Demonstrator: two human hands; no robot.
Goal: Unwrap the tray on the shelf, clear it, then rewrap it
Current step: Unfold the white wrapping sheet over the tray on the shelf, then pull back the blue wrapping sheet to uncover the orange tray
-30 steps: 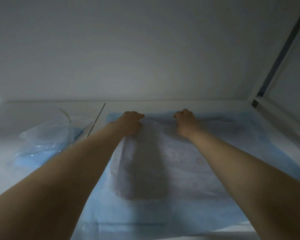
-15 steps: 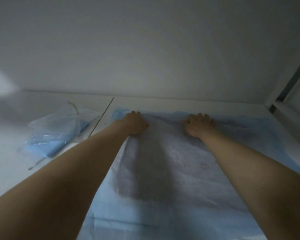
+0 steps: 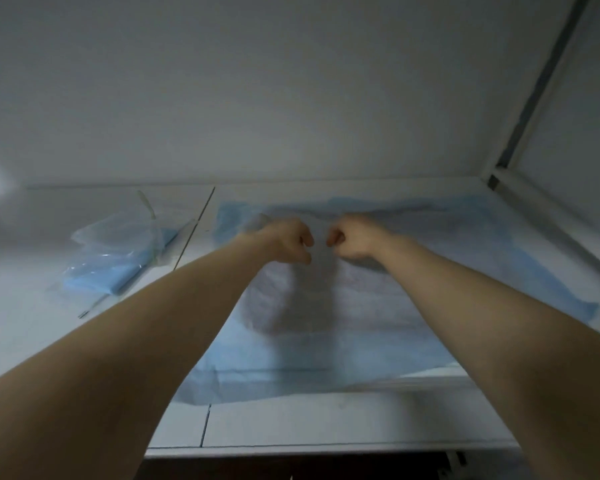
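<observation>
the blue wrap (image 3: pixel 465 271) lies spread flat on the white shelf (image 3: pixel 326 424), its longer side running left to right; the near edge reaches almost to the shelf's front lip and the far edge sits close to the back wall (image 3: pixel 291 98). on top of it lies a paler grey-white inner sheet (image 3: pixel 361 306), its long axis pointing away from the person, from the shelf front toward the wall. no tray outline shows through the layers, so its shape and heading cannot be told. both bare arms reach out over the sheet and meet at its far middle part. the left hand (image 3: pixel 288 240) and the right hand (image 3: pixel 354 240) are both curled into fists, knuckles turned toward each other and just apart, low over the fabric. the picture is blurred there, so whether a fold of the sheet is pinched inside the curled fingers cannot be told. a dark shadow falls on the sheet below and between the hands. to the left of the wrap, apart from it, a crumpled clear plastic bag (image 3: pixel 118 244) lies on the shelf with a folded blue pack (image 3: pixel 94 282) inside it. a thin dark rod (image 3: pixel 194 230) runs slantwise between bag and wrap. at the right a grey cabinet frame (image 3: pixel 534 98) rises from the back corner.
</observation>
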